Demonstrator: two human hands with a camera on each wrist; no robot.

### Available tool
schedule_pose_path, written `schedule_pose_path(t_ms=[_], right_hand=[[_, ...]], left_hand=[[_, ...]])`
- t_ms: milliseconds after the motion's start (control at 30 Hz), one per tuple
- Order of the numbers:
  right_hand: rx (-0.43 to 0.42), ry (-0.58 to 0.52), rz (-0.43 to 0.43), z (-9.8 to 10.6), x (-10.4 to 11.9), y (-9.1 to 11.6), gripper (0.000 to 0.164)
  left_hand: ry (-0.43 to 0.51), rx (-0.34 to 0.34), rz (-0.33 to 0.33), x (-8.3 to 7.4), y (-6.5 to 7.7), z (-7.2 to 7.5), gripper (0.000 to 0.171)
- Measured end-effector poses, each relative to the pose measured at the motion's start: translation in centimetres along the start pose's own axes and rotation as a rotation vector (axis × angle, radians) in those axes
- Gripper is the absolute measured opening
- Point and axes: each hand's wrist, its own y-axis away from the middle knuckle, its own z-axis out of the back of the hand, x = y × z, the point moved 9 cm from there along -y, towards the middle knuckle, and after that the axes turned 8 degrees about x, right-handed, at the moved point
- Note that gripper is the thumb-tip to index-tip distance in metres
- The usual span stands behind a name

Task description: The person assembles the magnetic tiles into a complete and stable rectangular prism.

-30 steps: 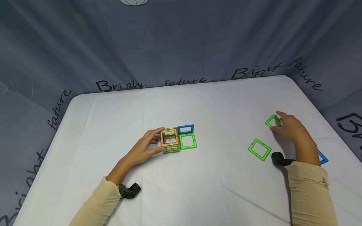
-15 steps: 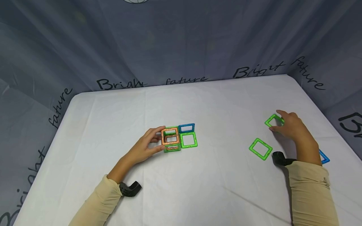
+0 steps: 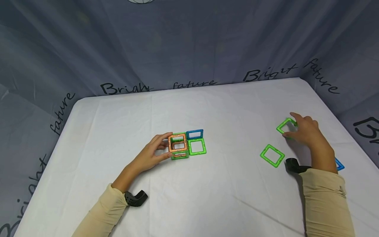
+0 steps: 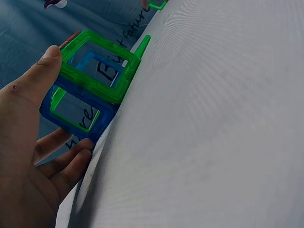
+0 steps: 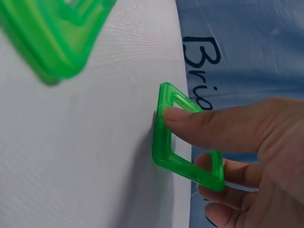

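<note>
Left hand (image 3: pixel 151 155) grips cube (image 3: pixel 179 151) of coloured frames; right hand (image 3: pixel 308 132), well apart, pinches green square frame (image 5: pixel 162 140). Second green frame (image 3: pixel 268 161) lies on table (image 3: pixel 207 197) nearby.

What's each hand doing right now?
Left hand: holding the multicoloured tile cube between thumb and fingers.
Right hand: holding a green square tile, pinched.

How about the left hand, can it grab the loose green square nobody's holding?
Probably not: the left hand is holding the cube, and the loose green square lies nearer the right hand.
</note>
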Motion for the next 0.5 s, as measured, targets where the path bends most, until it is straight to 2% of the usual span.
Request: schedule_pose_path(t_ms=[267, 500], right_hand=[[0.03, -0.039, 0.035, 0.3, 0.6, 0.5, 0.074], [0.047, -0.019, 0.076, 0.8, 0.9, 1.1, 0.067]], left_hand=[[-0.004, -0.003, 0.003, 0.1, 0.0, 0.0, 0.068], [-0.005, -0.006, -0.005, 0.0, 0.0, 0.0, 0.069]])
